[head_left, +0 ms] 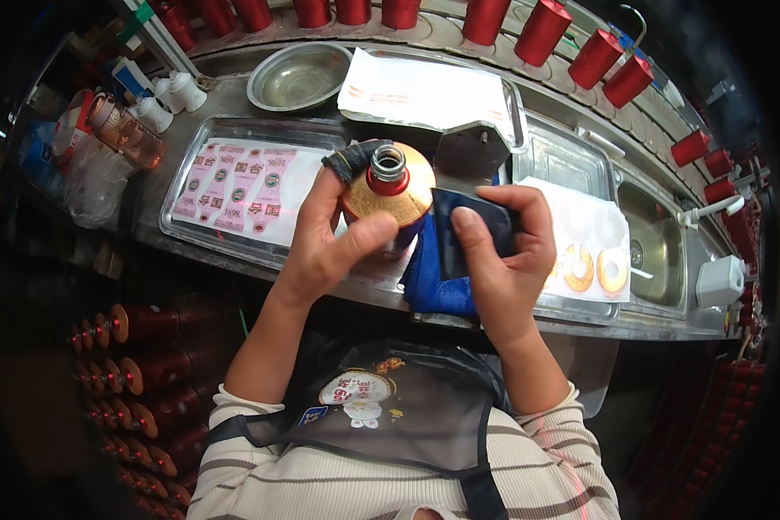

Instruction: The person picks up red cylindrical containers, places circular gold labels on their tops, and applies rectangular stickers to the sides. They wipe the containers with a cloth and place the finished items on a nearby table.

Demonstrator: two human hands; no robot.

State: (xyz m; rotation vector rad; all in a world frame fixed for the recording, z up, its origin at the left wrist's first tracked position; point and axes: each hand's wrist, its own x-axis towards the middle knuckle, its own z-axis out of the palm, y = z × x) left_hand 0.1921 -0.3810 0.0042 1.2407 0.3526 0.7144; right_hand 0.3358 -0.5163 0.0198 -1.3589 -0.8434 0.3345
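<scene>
My left hand [325, 234] is closed around a red bottle with an uncapped neck. A ring-shaped gold label [413, 178] lies on the bottle's shoulder around the neck [388, 162]. Black wrapping covers one fingertip of this hand. Between thumb and fingers my right hand [503, 260] pinches a flat, dark, square-cornered pad [453, 247], just right of the bottle. Whether the pad touches the bottle is hard to tell. Behind and below the pad hangs a blue cloth [438, 290] at the counter's front edge. The bottle's lower body is mostly hidden.
Left on the steel counter is a tray [201, 227] of pink printed labels. Right of my hands, gold ring labels [613, 270] lie on white sheets beside a sink [654, 247]. A metal bowl [299, 76] and a paper stack [425, 87] sit behind. Red bottles [543, 33] line the far conveyor.
</scene>
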